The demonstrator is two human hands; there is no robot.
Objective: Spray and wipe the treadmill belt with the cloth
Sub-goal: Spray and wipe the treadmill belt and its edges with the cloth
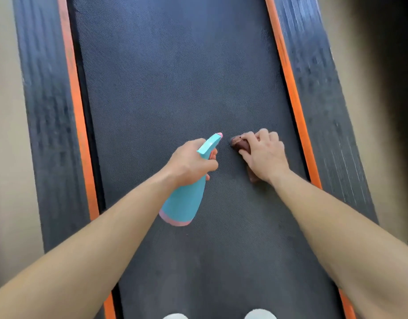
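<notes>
Midway along the dark textured treadmill belt (175, 77), turquoise plastic spray bottle (187, 199) gripped in left hand (189, 162), nozzle (218, 136) just left of crumpled brown cloth (241, 143) clutched under right hand (265, 153).

Both bare forearms reach forward and converge. The left forearm (94, 238) runs up from the lower left, wrist straight. The left hand (190, 163) is wrapped round the neck of a spray bottle (183, 199), back of the hand up, fingers (213, 155) curled beneath the trigger head, whose nozzle juts past them. The right forearm (336, 226) comes in from the lower right. The right hand (265, 153) lies palm down with knuckles raised, fingers bent over a brown cloth (241, 143) that shows beyond the fingertips and behind the heel of the palm.
</notes>
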